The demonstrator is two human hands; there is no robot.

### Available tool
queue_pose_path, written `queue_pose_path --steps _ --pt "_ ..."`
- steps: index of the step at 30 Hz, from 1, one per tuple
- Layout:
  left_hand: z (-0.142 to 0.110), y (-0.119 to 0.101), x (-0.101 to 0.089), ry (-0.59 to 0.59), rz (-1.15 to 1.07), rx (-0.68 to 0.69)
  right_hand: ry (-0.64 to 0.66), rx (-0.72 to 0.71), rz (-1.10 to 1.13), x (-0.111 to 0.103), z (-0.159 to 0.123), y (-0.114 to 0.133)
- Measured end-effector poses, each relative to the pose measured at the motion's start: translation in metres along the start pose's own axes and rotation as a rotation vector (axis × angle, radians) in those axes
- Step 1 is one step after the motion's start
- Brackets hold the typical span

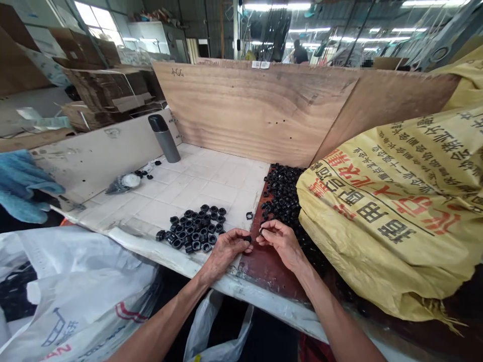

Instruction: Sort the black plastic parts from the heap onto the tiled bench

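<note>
"Where's the black piece (247, 239)?"
"Pinched between the fingertips of the left hand (227, 249)."
"And the right hand (282, 242)?"
"Thumb and finger narrowed on a small dark part (261, 231), just across from the left fingertips."
"Around them?"
"1 loose ring (249, 217) just beyond the fingers, a ring cluster (196, 229) to their left, a black heap (282, 193) beyond the right fingers, 1 yellow sack (392, 201) to their right."
</note>
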State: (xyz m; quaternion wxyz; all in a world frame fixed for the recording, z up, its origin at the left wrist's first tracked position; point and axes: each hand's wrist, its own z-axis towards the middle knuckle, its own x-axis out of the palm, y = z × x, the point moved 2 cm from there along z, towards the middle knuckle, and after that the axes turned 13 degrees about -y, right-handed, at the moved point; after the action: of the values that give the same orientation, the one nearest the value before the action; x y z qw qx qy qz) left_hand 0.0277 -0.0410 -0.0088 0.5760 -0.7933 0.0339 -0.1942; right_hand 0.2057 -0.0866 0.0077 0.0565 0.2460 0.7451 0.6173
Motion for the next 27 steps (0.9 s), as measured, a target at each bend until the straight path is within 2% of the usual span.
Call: queue_pose_path --steps 6,11,13,16,17,20,23,27 --pt "0.003 0.010 0.001 0.000 0.071 0.001 -0.014 -0.177 -0.251 -0.006 0.004 -0.005" --pt "0.012 0.018 0.017 -0.026 0.362 0.191 -0.043 -0.280 -0.407 -0.013 0.003 0.009" --pt "0.021 0.015 0.022 -0.148 0.492 0.338 0.012 -0.280 -0.398 -0.011 -0.002 0.011" --pt "0.041 0.008 0.023 -0.428 0.745 0.586 0.156 -0.244 -0.421 -0.004 -0.008 0.006" --pt "0.048 0.006 0.023 -0.468 0.837 0.648 0.201 -0.247 -0.447 -0.002 -0.009 0.003" --pt "0.065 0.005 0.023 -0.381 1.026 0.725 0.219 -0.369 -0.581 0.002 -0.006 -0.008" --pt "0.067 0.005 0.021 -0.306 1.065 0.739 0.068 -0.491 -0.668 -0.003 0.003 -0.015" --pt "0.049 0.002 0.019 -0.265 1.026 0.751 -0.088 -0.405 -0.499 -0.012 0.012 -0.019"
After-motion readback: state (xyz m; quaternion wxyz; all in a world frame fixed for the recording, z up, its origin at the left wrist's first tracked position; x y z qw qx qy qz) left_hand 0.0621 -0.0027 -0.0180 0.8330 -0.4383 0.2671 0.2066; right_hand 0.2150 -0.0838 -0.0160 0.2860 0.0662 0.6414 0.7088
